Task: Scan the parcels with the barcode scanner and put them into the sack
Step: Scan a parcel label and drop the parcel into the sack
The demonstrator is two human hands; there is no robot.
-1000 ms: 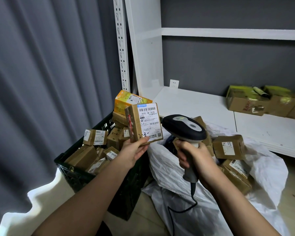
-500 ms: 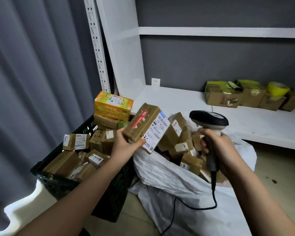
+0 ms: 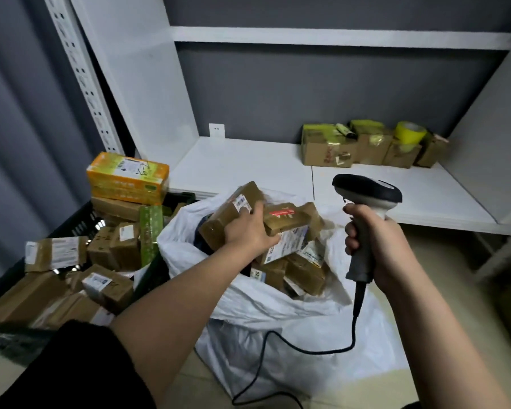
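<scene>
My left hand (image 3: 248,231) grips a brown parcel (image 3: 286,221) with a red sticker and a white label, low over the mouth of the white sack (image 3: 278,305). It lies among several brown parcels (image 3: 304,274) in the sack. My right hand (image 3: 375,246) holds the handle of the black and grey barcode scanner (image 3: 366,191), upright to the right of the sack and pointing left. Its cable (image 3: 307,349) trails down across the sack. More labelled parcels (image 3: 109,246) fill the black crate (image 3: 77,225) on the left.
An orange box (image 3: 127,178) tops the crate's pile. Behind the sack runs a low white shelf (image 3: 248,163) holding cardboard boxes (image 3: 328,149) and a yellow tape roll (image 3: 409,135). A grey curtain (image 3: 18,143) hangs on the left, with tiled floor at right.
My left hand carried the parcel from in front of the scanner right and down into the sack's mouth. My right hand drew the scanner away to the right.
</scene>
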